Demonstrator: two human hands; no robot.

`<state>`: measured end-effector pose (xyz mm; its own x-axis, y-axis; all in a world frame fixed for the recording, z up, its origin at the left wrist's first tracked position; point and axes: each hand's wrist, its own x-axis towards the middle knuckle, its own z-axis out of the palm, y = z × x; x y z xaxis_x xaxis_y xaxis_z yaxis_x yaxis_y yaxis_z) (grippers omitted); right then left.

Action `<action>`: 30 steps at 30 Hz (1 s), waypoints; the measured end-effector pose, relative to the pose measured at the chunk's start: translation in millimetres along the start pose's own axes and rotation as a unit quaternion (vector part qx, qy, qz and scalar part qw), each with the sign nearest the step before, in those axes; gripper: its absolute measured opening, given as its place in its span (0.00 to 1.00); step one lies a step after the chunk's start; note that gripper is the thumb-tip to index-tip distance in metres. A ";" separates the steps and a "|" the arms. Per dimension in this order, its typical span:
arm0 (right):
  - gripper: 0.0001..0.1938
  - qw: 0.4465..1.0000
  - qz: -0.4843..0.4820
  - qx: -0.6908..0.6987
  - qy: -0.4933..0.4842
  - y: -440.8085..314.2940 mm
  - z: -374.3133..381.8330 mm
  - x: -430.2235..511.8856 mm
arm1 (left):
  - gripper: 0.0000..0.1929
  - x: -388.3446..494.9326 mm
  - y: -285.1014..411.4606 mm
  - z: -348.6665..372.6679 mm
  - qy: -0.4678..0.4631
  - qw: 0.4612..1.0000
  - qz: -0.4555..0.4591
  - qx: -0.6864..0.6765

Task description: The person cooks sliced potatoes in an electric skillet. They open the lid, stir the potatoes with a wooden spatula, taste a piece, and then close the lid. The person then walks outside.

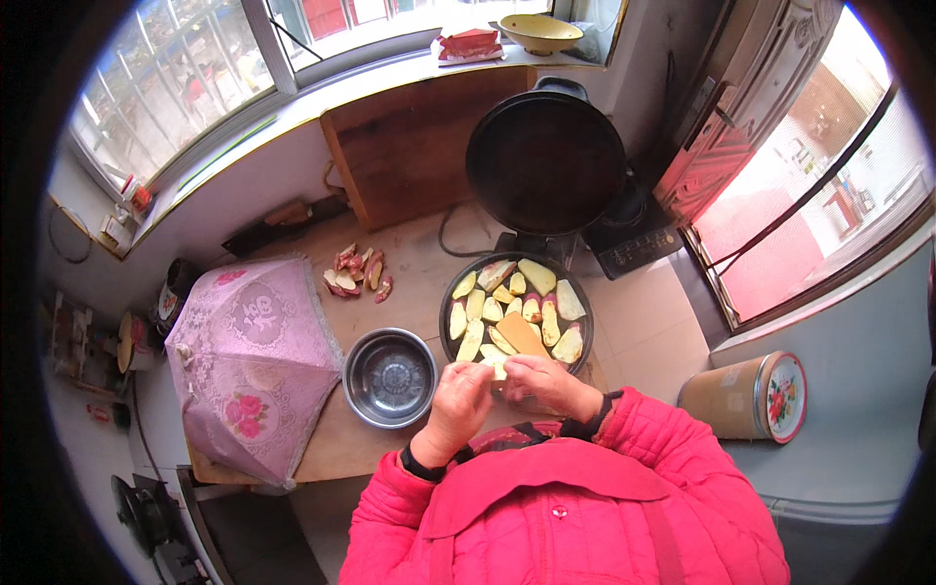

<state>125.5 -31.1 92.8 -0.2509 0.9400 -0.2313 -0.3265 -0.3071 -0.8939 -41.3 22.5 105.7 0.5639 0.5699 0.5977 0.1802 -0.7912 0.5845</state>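
My left hand [462, 401] and my right hand [550, 385] meet at the near rim of a round black electric griddle [443, 322]. Between their fingertips they pinch a small pale yellow piece of sweet potato [498, 367]. A flat tan spatula [521, 333] reaches from beside my right hand over the griddle; its handle is hidden, and whether that hand also grips it I cannot tell. Cut sweet potato slices [537, 278], some with reddish skin and browned spots, cover the griddle. Left of my left hand stands a steel bowl [391, 376] with nothing visible inside.
The griddle's raised lid [545, 162] stands behind. Reddish-skinned sweet potato pieces [357, 273] lie on the wooden table [409, 292]. A pink lace food cover [252, 365] occupies the left. A wooden board [417, 139] leans against the wall; an induction cooker [636, 238] sits at right.
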 end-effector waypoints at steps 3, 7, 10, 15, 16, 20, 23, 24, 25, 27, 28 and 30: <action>0.14 0.999 -0.014 0.028 0.043 -7.3 13.0 9.8 | 0.17 -1.5 6.5 -3.4 0.020 0.999 0.037 0.014; 0.12 0.999 -0.029 -0.028 0.022 -11.2 20.5 9.1 | 0.10 -14.0 -3.3 -14.0 0.038 0.977 -0.181 -0.109; 0.10 0.999 -0.021 -0.024 0.014 -8.7 28.1 12.3 | 0.10 -21.8 -11.7 -17.1 -0.041 0.927 -0.261 -0.267; 0.10 0.996 -0.043 -0.083 0.000 -10.6 33.1 12.5 | 0.09 -26.2 -9.6 -14.6 -0.062 0.848 -0.321 -0.417; 0.10 0.995 -0.040 -0.087 -0.006 -11.1 33.6 12.1 | 0.09 -26.2 -8.5 -14.5 -0.062 0.846 -0.322 -0.420; 0.12 0.999 -0.002 -0.036 -0.004 -11.6 32.4 8.8 | 0.09 -26.0 -8.0 -15.6 -0.070 0.843 -0.317 -0.428; 0.13 0.998 0.020 0.054 -0.003 -6.6 34.1 11.1 | 0.09 -27.5 -11.5 -17.1 -0.076 0.821 -0.321 -0.466; 0.12 0.997 0.024 0.070 -0.004 -4.7 34.3 12.6 | 0.09 -28.4 -12.9 -17.3 -0.077 0.810 -0.321 -0.484; 0.12 0.995 0.040 0.090 0.000 -3.3 34.1 13.3 | 0.10 -29.3 -14.2 -17.7 -0.082 0.810 -0.323 -0.483; 0.12 0.995 0.029 0.092 0.010 -1.6 33.1 13.1 | 0.11 -30.7 -16.5 -17.6 -0.092 0.811 -0.321 -0.480; 0.12 0.994 0.028 0.103 0.010 -0.8 32.7 12.8 | 0.11 -31.6 -16.8 -16.3 -0.079 0.800 -0.334 -0.492; 0.12 0.997 0.019 0.060 0.038 -0.2 31.3 12.0 | 0.12 -33.9 -16.2 -12.8 -0.053 0.771 -0.360 -0.522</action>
<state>94.0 -24.5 102.2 -0.1971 0.9347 -0.2957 -0.4266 -0.3533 -0.8326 -73.6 18.8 83.1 0.6940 0.7124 -0.1042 -0.2383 0.3638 0.9005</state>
